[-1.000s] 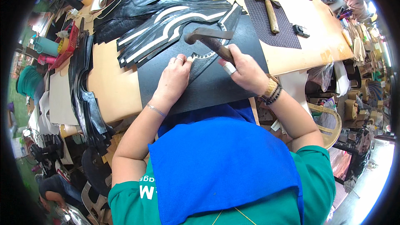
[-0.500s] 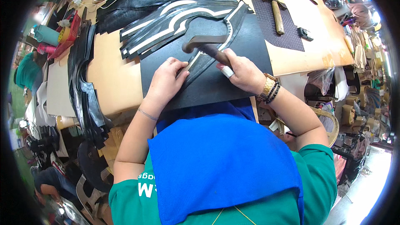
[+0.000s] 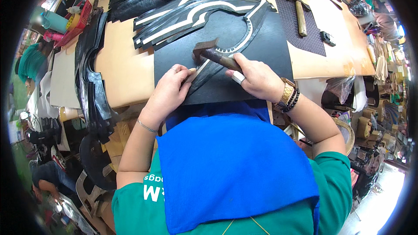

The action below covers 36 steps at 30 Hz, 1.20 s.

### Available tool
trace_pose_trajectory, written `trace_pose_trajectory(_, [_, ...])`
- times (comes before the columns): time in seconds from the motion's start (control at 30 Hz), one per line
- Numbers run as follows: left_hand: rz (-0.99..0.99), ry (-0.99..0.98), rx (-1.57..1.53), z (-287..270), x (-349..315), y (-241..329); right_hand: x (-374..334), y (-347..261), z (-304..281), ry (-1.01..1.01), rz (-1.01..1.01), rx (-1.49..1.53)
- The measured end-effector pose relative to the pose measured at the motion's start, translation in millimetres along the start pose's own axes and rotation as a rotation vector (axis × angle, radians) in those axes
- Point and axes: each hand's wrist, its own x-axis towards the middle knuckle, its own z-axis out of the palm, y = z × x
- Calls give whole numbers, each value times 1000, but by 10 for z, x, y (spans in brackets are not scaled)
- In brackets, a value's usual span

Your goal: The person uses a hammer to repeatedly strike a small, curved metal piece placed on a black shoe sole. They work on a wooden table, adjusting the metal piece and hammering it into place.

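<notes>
My right hand (image 3: 263,80) is wrapped round the handle of a hammer (image 3: 220,57), a light-coloured wrapping on its thumb. The hammer's dark head is over the lower stretch of a black leather-like strip (image 3: 257,21); whether it touches cannot be told. A white band with a notched inner edge runs along the curve of this strip, which lies slantwise on a black board (image 3: 272,50). With fingers and thumb closed, my left hand (image 3: 170,86) pinches the strip's edge near its lower end, just left of the hammer head. The fingertips partly cover that edge.
Similar black pieces with white bands (image 3: 191,19) are stacked beyond the board. A second hammer (image 3: 301,19) lies on a dark textured mat (image 3: 311,41), near a small black object (image 3: 327,38). More black strips (image 3: 89,74) hang over the left table edge near a red basket (image 3: 80,28).
The hammer head has tilted and turned over the strip, while my right hand keeps its hold. My left hand still pinches the strip. The whole view has shifted slightly.
</notes>
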Motion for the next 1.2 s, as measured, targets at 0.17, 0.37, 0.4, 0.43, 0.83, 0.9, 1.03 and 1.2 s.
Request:
trace_pose_trajectory(0.17, [-120,6,-84,-9,-168,-77,27,-101,10,-193,108,-78])
trace_pose_trajectory(0.37, [-90,54,-83,34,-188,-67,-15,-89,114,-135,-3,4])
trace_pose_trajectory(0.4, [-71,49,-70,7,-158,-68,-24,-108,45,-131,4,-61])
trace_pose_trajectory(0.43, [-104,27,-6,-52,-143,-80,-48,-87,-11,-126,12,-125])
trace_pose_trajectory(0.83, [254,92,345,181,554,-53,-522,838,-162,323,325,194])
trace_pose_trajectory(0.9, [133,120,340,186,643,-24,-578,934,-71,439,232,213])
trace_pose_trajectory(1.03, [29,425,263,-415,628,-222,-588,907,-115,345,325,215])
trace_pose_trajectory(1.2, [-410,581,-102,-1660,-50,-1278,-529,881,-138,279,347,279])
